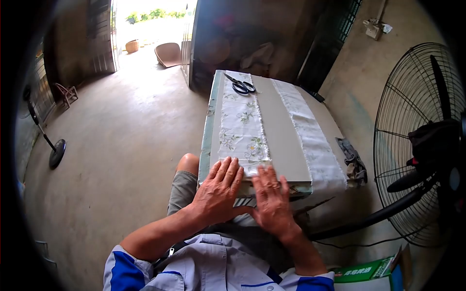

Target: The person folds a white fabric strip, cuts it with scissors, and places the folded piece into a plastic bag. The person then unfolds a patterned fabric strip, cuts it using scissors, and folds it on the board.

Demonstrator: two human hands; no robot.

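A long strip of white floral cloth (242, 116) with frayed edges runs lengthwise down the table (284, 126). At its near end my left hand (219, 188) lies flat with fingers stretched out, pressing on the cloth. Beside it, my right hand (273, 201) rests with fingers extended over the near corner of the strip and the table edge; it is slightly blurred. Neither hand grips anything. Dark-handled scissors (241, 87) lie on the far end of the strip.
A second white frayed strip (306, 128) lies to the right, hanging over the near edge. Dark crumpled cloth (352, 157) is at the table's right side. A large fan (422, 140) stands close right, a green box (364, 272) below it. Another fan's base (57, 153) is left.
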